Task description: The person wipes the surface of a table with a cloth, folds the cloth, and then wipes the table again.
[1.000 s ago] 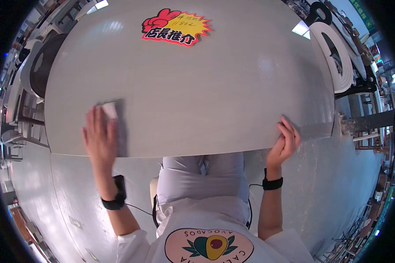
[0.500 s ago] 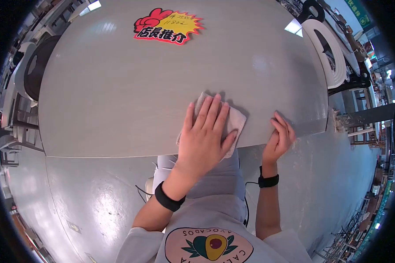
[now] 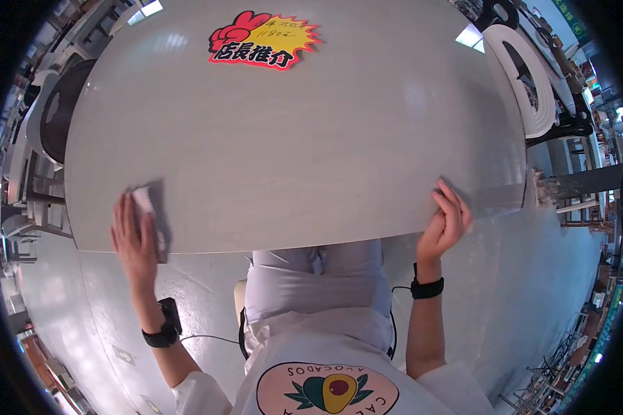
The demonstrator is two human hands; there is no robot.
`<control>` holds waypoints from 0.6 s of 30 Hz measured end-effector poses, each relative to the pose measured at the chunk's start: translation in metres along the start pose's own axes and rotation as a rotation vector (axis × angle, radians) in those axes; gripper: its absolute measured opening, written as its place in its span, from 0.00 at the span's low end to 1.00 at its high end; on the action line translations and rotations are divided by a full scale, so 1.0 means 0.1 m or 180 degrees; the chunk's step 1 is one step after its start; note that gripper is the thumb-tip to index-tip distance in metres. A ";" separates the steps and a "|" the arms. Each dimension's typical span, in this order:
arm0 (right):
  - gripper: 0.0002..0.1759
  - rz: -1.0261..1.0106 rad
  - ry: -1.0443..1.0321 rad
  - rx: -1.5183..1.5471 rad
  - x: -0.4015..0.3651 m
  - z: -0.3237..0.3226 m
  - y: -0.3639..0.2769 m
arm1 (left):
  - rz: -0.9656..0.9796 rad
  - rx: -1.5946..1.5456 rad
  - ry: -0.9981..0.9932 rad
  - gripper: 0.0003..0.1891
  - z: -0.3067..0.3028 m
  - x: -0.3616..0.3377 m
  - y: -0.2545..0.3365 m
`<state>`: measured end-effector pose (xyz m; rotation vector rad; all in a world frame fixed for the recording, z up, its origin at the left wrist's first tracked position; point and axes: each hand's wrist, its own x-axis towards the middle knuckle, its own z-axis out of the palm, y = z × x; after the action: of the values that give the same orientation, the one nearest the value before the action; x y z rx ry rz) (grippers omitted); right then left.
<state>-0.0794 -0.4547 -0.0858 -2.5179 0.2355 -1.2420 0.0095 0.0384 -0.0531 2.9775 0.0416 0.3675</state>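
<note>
My left hand [image 3: 136,238] lies at the table's front left edge with its fingers stretched out, over a pale cloth [image 3: 143,199]. Only a strip of the cloth shows along the right side of that hand; the rest is hidden beneath it. At the right part of the front edge, my right hand [image 3: 446,223] rests with loosely bent fingers and holds nothing that I can see. Under both hands is the grey, glossy table [image 3: 311,166].
A red and yellow price sign [image 3: 264,41] lies toward the table's far side. A white-backed chair [image 3: 533,90] stands at the right edge, and a dark-backed chair [image 3: 62,111] at the left. My lap [image 3: 318,283] is just below the front edge.
My left hand has swept far to the left across the table with the cloth, from the front middle to the left corner. My right hand stays near the same place.
</note>
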 end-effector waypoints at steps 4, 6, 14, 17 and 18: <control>0.14 0.0012 -0.0003 0.0072 -0.01 0.00 0.01 | -0.0375 0.0266 0.0149 0.29 0.03 0.04 -0.30; 0.14 0.0011 0.0011 0.0048 -0.02 0.00 0.01 | -0.0414 0.0369 0.0234 0.29 0.05 0.04 -0.26; 0.13 -0.0012 0.0033 -0.0044 -0.03 0.01 0.02 | 0.0428 0.0140 0.0204 0.29 0.02 -0.18 0.92; 0.13 0.0010 0.0029 -0.0046 -0.03 0.01 0.02 | 0.0996 -0.0258 0.0078 0.30 -0.04 -0.28 1.67; 0.13 0.0006 0.0032 -0.0074 -0.03 0.01 0.02 | 0.1159 -0.0383 -0.0017 0.30 -0.06 -0.32 1.91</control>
<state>-0.0805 -0.4554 -0.0892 -2.5310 0.2559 -1.2584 -0.0206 -0.1512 -0.0279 2.8579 -0.5095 0.3854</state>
